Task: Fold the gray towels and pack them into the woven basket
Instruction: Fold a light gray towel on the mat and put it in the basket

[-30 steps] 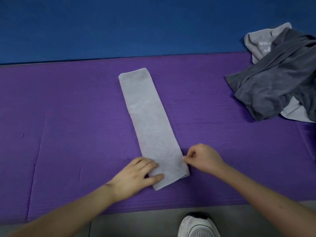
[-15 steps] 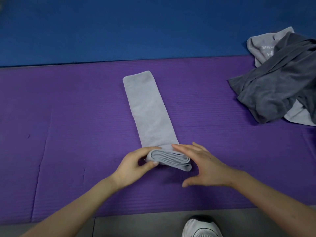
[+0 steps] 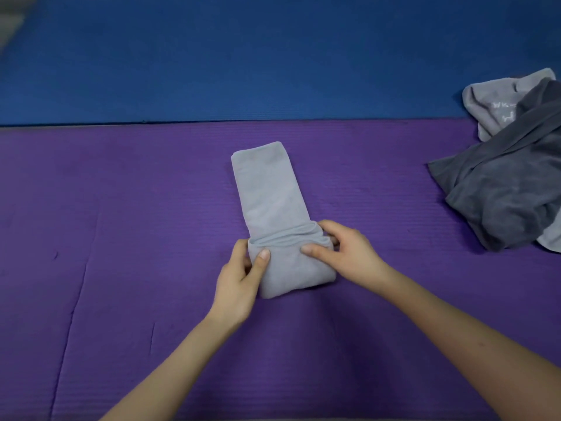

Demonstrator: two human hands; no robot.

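Note:
A light gray towel (image 3: 270, 192), folded into a long strip, lies on the purple mat (image 3: 121, 238) in the middle of the view. Its near end is turned over into a thick fold. My left hand (image 3: 239, 275) grips the left side of that fold, thumb on top. My right hand (image 3: 343, 250) grips the right side, thumb on top and fingers curled round the edge. At the far right lies a crumpled heap of a dark gray towel (image 3: 501, 192) over a light gray towel (image 3: 491, 104). No woven basket is in view.
A blue mat (image 3: 243, 56) lies beyond the purple one, with a seam between them. The purple mat stretches wide on the left and in front of my arms.
The near end of the strip has been folded over and carried further up the towel, so the flat part is shorter. Both hands moved forward with the fold and now grip its sides.

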